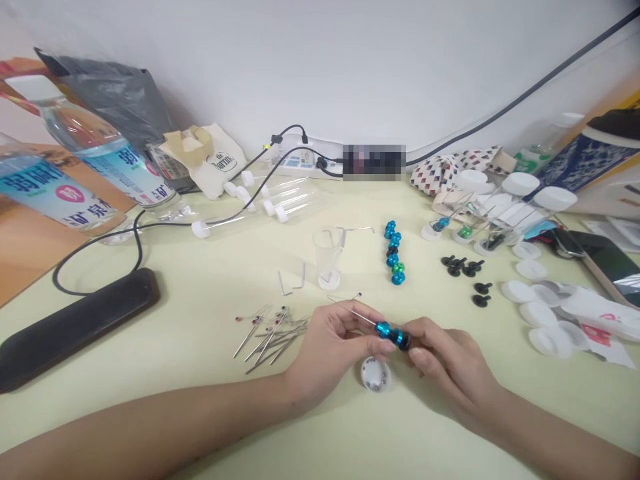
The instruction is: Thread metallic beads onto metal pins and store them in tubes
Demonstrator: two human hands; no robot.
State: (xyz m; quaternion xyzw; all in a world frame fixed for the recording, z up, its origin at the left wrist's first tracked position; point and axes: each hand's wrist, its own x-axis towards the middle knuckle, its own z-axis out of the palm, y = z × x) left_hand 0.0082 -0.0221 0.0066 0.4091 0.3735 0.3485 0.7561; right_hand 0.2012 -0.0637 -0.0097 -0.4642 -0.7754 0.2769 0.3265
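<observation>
My left hand pinches the blue metallic handle of a small screwdriver-like tool, whose thin shaft points up and left. At the handle's black end, the fingers of my right hand are closed on it. Just below lies a white cap with several tiny metal pieces inside. Thin metal rods, some with coloured ends, are strewn left of my left hand. Beyond my hands is a row of blue, black and green knobs, with loose black end pieces to its right.
A clear tube stands upright amid bent hex keys. White caps and capped tubes fill the right side. Water bottles, a black case and a looping cable are at left.
</observation>
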